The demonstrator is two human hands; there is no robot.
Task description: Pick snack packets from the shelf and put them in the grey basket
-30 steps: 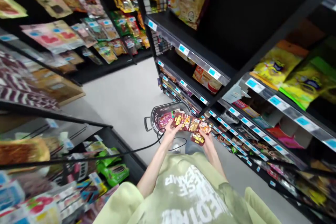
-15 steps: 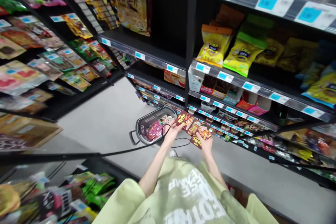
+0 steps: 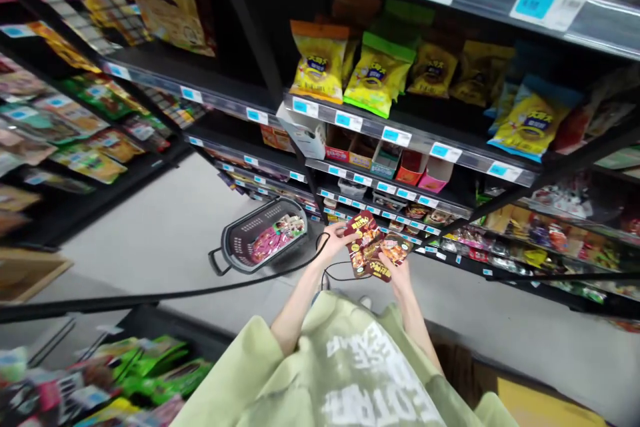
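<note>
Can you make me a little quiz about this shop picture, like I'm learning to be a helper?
1. True or false: the basket is up on a shelf.

2. Pick one. The packets held by the left hand and the right hand are mostly:
A) light blue
B) dark red-brown
C) bright green

3. Fill in the missing word: the yellow snack bag with the orange top is next to a yellow snack bag with a ____ top.

Key: 1. False, it stands on the floor. 2. B. 3. green.
</note>
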